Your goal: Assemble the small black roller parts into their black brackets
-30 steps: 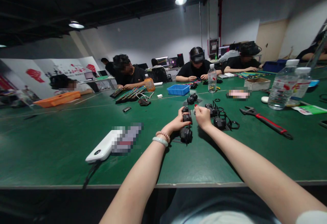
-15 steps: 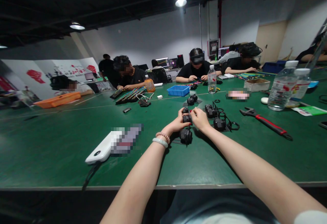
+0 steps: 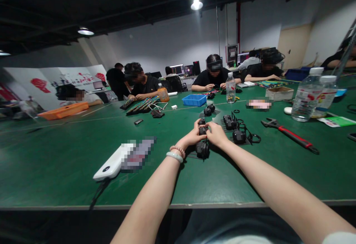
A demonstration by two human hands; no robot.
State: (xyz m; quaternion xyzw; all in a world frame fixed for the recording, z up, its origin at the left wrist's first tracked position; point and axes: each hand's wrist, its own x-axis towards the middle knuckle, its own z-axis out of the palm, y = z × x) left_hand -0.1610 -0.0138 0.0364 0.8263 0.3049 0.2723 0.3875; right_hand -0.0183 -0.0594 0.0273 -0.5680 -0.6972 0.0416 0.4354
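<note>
A small black blocky part is held between my two hands, just above the green table. My left hand wears a beaded bracelet and a pale bangle at the wrist, and its fingers close round the part from the left. From the right, the bent fingertips of my right hand pinch the same part and cover some of it. Close below my hands sits a similar black part on a dark flat piece. More such parts lie to the right, including one black part beside a black ring.
An adjustable wrench and water bottles lie to the right. A white power bank is at the left front. Beyond are a blue tray, an orange tray and an orange drink bottle. Several people work across the table.
My right-hand fingers have shifted slightly left and bent lower over the black part. My left hand keeps its hold. A person standing at the back left has turned or leaned.
</note>
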